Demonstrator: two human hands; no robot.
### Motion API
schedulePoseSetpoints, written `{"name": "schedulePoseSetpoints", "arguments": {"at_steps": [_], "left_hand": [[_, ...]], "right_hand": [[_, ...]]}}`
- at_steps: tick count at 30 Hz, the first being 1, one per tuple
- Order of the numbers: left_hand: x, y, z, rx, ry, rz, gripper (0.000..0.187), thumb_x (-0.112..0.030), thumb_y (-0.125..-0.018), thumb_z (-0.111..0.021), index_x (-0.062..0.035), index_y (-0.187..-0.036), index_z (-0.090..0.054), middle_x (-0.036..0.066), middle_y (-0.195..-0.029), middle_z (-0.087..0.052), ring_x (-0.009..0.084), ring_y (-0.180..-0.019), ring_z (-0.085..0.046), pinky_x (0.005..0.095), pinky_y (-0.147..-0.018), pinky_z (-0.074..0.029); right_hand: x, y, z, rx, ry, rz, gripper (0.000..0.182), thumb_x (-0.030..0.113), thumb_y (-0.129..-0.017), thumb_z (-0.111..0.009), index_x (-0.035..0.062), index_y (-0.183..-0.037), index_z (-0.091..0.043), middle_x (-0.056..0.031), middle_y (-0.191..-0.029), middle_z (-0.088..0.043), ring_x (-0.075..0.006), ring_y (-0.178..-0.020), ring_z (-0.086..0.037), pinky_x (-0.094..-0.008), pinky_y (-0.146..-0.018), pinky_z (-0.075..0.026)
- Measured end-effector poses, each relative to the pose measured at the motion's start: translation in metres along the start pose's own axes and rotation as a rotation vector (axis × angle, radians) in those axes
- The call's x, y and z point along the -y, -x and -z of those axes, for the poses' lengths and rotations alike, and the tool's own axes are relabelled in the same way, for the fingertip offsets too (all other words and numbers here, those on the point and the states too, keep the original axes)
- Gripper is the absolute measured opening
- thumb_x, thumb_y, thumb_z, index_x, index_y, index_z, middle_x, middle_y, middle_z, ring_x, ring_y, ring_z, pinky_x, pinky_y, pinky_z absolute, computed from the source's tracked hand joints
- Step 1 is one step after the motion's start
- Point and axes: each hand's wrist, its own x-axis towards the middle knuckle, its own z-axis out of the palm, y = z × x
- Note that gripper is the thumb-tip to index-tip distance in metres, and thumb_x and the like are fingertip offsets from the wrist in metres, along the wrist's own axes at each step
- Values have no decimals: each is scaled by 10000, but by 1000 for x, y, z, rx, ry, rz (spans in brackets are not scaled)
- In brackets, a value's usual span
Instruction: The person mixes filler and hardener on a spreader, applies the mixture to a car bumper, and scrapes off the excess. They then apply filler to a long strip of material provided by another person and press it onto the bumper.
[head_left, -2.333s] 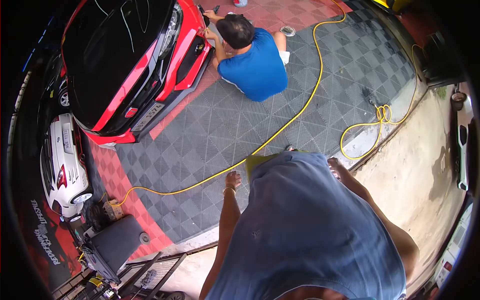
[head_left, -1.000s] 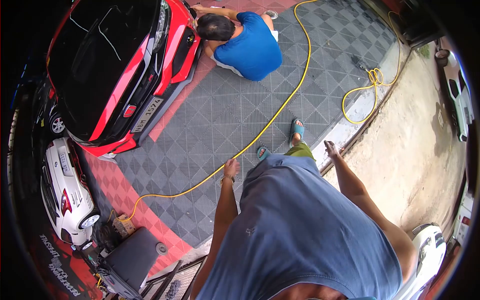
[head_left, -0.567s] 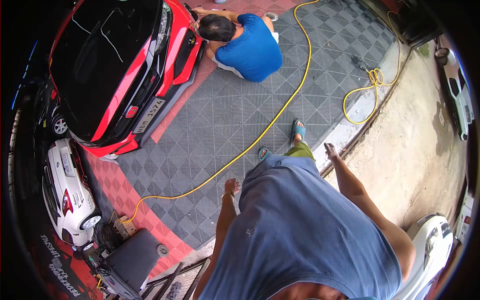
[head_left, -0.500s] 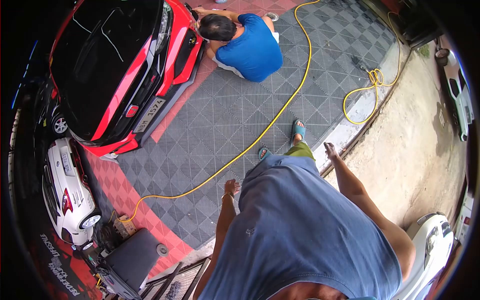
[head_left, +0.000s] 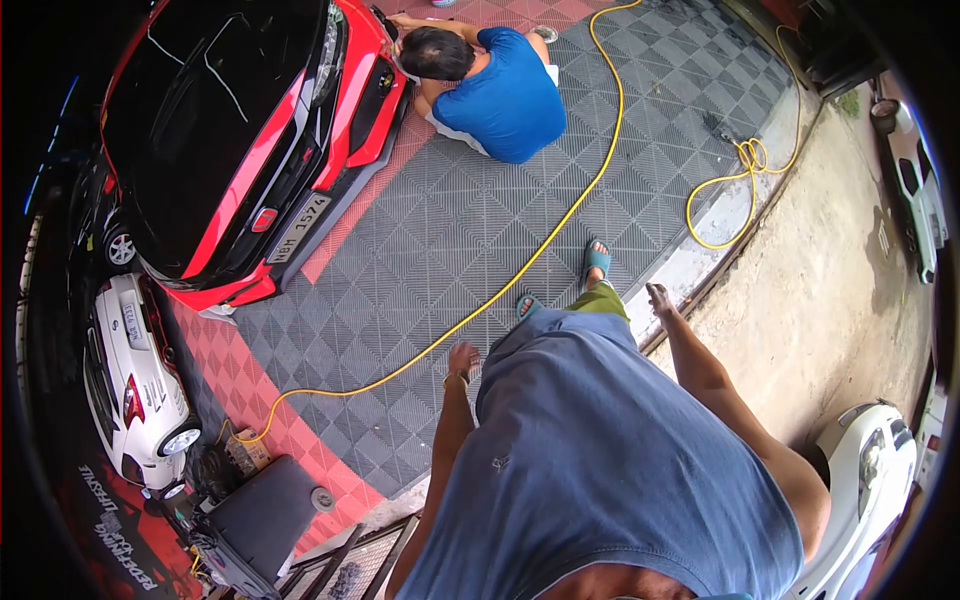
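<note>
- Nearest me, the left hand [head_left: 464,360] hangs out from the hip, fingers loosely parted, with nothing in them that I can make out; I'd keep that arm relaxed.
- The right hand [head_left: 659,299] is out on the other side, by the pale edge [head_left: 682,268] of the floor. It's nearly edge-on, so I can't tell how far its fingers are spread; I see nothing in it.
- Both sandalled feet [head_left: 596,258] are on the grey tiles [head_left: 420,240], to the right of the hose: flat soles and short paces would suit that ridged surface.
- The yellow hose [head_left: 512,284] runs across the tiles just beyond the left hand, apart from it. It could roll underfoot, so better cleared than trodden on.
- Farther off, a co-worker [head_left: 500,110] is down low beside the red car [head_left: 240,150]; I'd leave them elbow room.
</note>
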Motion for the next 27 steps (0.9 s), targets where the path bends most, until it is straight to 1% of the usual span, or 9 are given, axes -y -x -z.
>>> {"name": "schedulePoseSetpoints", "arguments": {"at_steps": [3, 6, 9, 12, 17, 20, 23, 26, 27], "left_hand": [[-7, 6, -2, 4, 0, 6, 359, -337, -898, -528, -75, -1141, -490, 103, -955, -630, 212, -775, -623, 360, -642, -511], [-5, 6, 0, -9, -16, 27, 356, -356, -895, -533, -85, -1122, -494, 100, -955, -631, 212, -770, -620, 366, -649, -510], [1, 2, 2, -22, -40, 62, 350, -374, -892, -536, -91, -1094, -500, 98, -947, -632, 211, -764, -617, 368, -644, -509], [5, 1, 2, -23, -31, 83, 342, -385, -892, -538, -95, -1070, -506, 95, -935, -632, 208, -755, -615, 362, -627, -507], [11, -2, 0, -31, -11, 77, 316, -375, -894, -540, -99, -1045, -511, 90, -918, -630, 199, -737, -611, 354, -606, -503], [19, -16, 5, 75, -11, 50, 323, -351, -894, -518, -100, -1094, -478, 116, -1007, -621, 246, -829, -605, 408, -703, -469], [4, 1, -5, 7, 5, 48, 337, -341, -898, -519, -82, -1109, -476, 118, -1005, -623, 244, -818, -618, 410, -690, -486], [-3, 3, -10, -18, 39, 42, 258, -328, -899, -543, -106, -1027, -513, 74, -853, -631, 173, -681, -600, 340, -575, -488], [-2, 0, -10, -13, 34, 42, 255, -329, -899, -542, -108, -1025, -515, 70, -851, -633, 170, -675, -599, 338, -574, -486]], "right_hand": [[-9, 1, 1, 8, -9, -15, 537, 530, -834, -517, 118, -1179, -526, -48, -888, -537, -165, -746, -487, -308, -518, -384], [-19, -2, 0, -5, -5, 42, 495, 517, -838, -515, 131, -1147, -545, -42, -873, -536, -162, -734, -488, -313, -525, -390], [-21, -2, -2, -32, -31, 2, 467, 512, -836, -521, 146, -1125, -556, -36, -859, -534, -158, -725, -488, -327, -532, -396], [-23, -7, 0, -15, -18, -8, 466, 518, -833, -525, 159, -1129, -548, -39, -870, -529, -159, -735, -487, -340, -553, -402], [-9, -2, 1, 7, -44, -37, 532, 539, -834, -518, 149, -1195, -500, -46, -945, -529, -167, -794, -480, -312, -567, -383], [-15, -12, 2, -4, -21, 22, 559, 544, -836, -514, 140, -1221, -483, -54, -976, -530, -169, -813, -475, -296, -563, -370], [-5, -7, 5, -2, 14, 7, 564, 541, -838, -511, 137, -1230, -479, -63, -981, -529, -170, -809, -472, -293, -561, -366], [0, -4, 6, 3, 19, -9, 564, 531, -839, -511, 134, -1238, -478, -68, -978, -535, -174, -811, -479, -296, -564, -374], [0, -4, 7, 2, 15, -5, 564, 527, -840, -511, 133, -1241, -477, -68, -977, -538, -175, -815, -484, -297, -566, -378]]}}
